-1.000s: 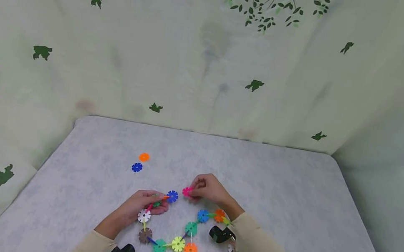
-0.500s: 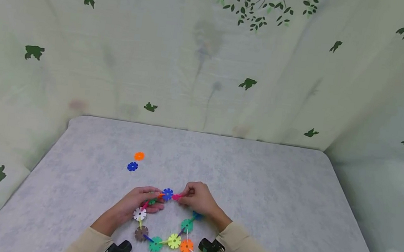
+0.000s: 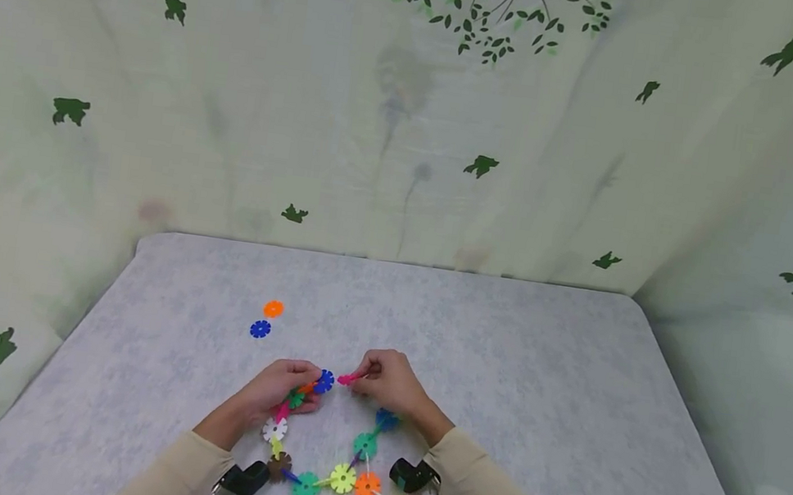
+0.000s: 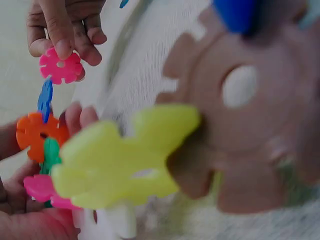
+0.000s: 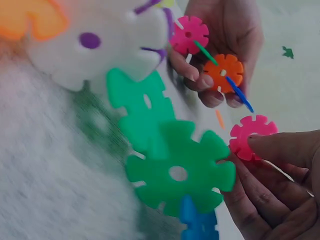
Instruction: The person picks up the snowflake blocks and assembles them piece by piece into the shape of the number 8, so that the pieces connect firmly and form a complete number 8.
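My right hand [image 3: 389, 385] pinches a pink slotted disc [image 5: 252, 137] between thumb and fingers. My left hand [image 3: 278, 390] grips the end of a chain of coloured slotted discs, with its fingers about an orange disc [image 5: 223, 73] and a green one [image 4: 51, 156]. A blue disc [image 3: 324, 381] ends this chain, edge toward the pink disc; a very narrow gap seems to part them. From the left hand the chain runs down through pink, white [image 3: 275, 429], yellow and brown discs [image 4: 240, 100], then right along the table. Its far part is hidden under the right forearm.
A loose orange disc [image 3: 273, 309] and a loose blue disc [image 3: 260, 329] lie on the grey cloth-covered table [image 3: 538, 364], beyond the left hand. Black wrist cameras [image 3: 246, 478] sit close over the chain. A leaf-printed curtain [image 3: 354, 110] stands behind the table.
My right hand has moved left, bringing the pink disc to the blue disc, then slightly back from it. My left fingers have shifted nearer the blue disc. The brown disc has tilted.
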Tool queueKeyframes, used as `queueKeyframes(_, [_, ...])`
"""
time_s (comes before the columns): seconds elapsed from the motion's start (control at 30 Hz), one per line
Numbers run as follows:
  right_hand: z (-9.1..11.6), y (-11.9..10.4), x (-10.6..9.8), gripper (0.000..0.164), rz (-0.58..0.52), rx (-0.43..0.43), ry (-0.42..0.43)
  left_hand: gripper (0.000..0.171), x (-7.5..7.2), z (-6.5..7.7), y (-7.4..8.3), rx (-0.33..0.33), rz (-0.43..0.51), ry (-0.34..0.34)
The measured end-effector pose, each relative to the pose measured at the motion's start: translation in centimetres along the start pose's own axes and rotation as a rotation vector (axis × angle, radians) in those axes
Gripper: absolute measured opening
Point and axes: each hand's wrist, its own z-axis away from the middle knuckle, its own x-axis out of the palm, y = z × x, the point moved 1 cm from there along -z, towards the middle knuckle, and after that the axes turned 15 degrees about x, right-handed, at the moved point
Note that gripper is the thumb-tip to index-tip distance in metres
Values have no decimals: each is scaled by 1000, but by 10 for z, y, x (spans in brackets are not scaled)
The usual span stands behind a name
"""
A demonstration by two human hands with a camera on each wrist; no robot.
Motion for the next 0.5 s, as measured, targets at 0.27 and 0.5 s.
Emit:
queueKeyframes(0.27, [1, -14, -23, 10, 43, -17, 8, 23, 15, 7, 0, 35, 140, 253])
queueKeyframes(0.5, [-3, -17, -24, 5, -4, -8, -51, 26, 38, 16, 1, 36, 231, 408])
